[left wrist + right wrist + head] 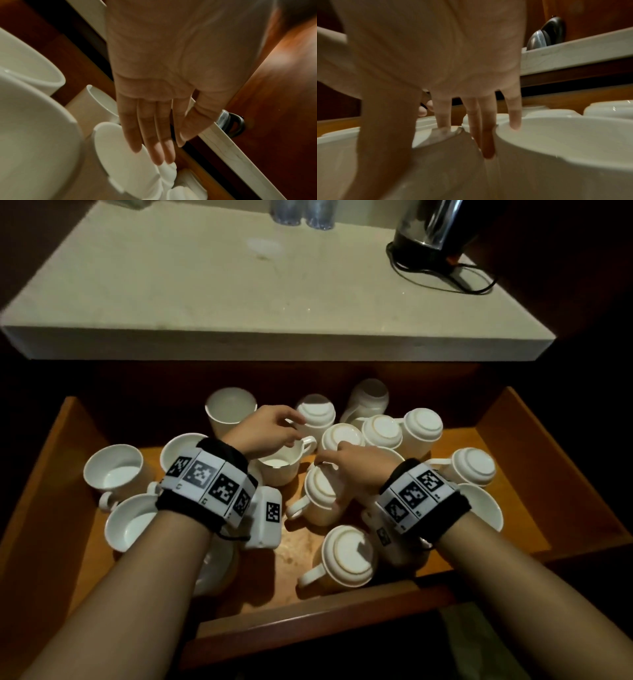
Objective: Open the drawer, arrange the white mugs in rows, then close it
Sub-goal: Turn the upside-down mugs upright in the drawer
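Note:
The wooden drawer (534, 474) stands pulled out, with several white mugs jumbled inside, some upright, some upside down. My left hand (294, 429) hovers over an upright mug (279, 470). In the left wrist view my left hand (166, 148) has straight fingers, with the tips at the base of an upside-down mug (126, 162), the same mug (317, 412) seen from the head camera. My right hand (329, 460) reaches down over another upside-down mug (320, 494). In the right wrist view, thumb and fingers (488, 142) straddle that mug (436, 169), gripping its sides.
A pale stone countertop (239, 285) overhangs the back of the drawer. It carries a dark kettle (428, 231) with its cord, and clear bottles (301, 213) at the rear. Upright mugs crowd the drawer's left side (116, 470); inverted ones fill the right (472, 465).

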`<action>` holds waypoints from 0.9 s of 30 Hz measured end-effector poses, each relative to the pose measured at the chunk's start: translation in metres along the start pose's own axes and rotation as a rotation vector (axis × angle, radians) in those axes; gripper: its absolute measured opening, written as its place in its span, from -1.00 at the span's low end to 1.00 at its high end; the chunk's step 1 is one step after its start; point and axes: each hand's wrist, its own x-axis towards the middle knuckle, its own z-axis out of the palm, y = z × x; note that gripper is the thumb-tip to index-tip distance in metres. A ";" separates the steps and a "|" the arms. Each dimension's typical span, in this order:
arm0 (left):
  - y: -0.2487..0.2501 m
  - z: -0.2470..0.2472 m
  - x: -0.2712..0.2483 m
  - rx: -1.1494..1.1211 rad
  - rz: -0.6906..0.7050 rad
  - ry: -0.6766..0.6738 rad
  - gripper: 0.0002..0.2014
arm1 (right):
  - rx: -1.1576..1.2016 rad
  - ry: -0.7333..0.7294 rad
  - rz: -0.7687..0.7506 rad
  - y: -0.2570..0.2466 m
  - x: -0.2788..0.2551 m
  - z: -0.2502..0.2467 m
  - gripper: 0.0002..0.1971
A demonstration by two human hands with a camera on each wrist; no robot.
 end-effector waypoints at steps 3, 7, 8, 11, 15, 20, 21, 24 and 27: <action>-0.003 0.001 0.000 -0.002 0.001 -0.001 -0.68 | -0.046 0.062 -0.028 0.003 -0.001 -0.002 -0.15; -0.004 0.001 0.000 -0.012 0.001 -0.001 -0.67 | -0.019 0.126 -0.092 0.005 -0.006 -0.003 -0.21; -0.004 0.001 0.000 -0.013 0.001 0.000 -0.67 | 0.016 0.140 -0.112 0.006 -0.008 -0.004 -0.21; -0.005 0.002 0.000 -0.049 0.005 0.004 -0.70 | 0.091 0.207 -0.149 0.009 -0.012 -0.008 -0.19; -0.002 0.001 -0.004 -0.129 0.029 0.038 -0.67 | 0.304 0.337 -0.123 0.020 -0.022 -0.017 -0.31; 0.003 0.000 -0.008 -0.194 0.048 0.040 -0.35 | 0.783 0.417 -0.101 0.049 -0.030 -0.021 -0.49; 0.003 0.000 -0.008 -0.191 0.041 0.016 -0.23 | 0.890 0.453 -0.111 0.053 -0.029 -0.022 -0.52; 0.002 0.005 -0.009 -0.236 0.073 -0.056 -0.32 | 1.271 0.496 -0.144 0.053 -0.029 -0.026 -0.60; 0.003 0.009 -0.010 -0.276 0.155 -0.029 -0.21 | 1.499 0.431 -0.179 0.050 -0.024 -0.025 -0.47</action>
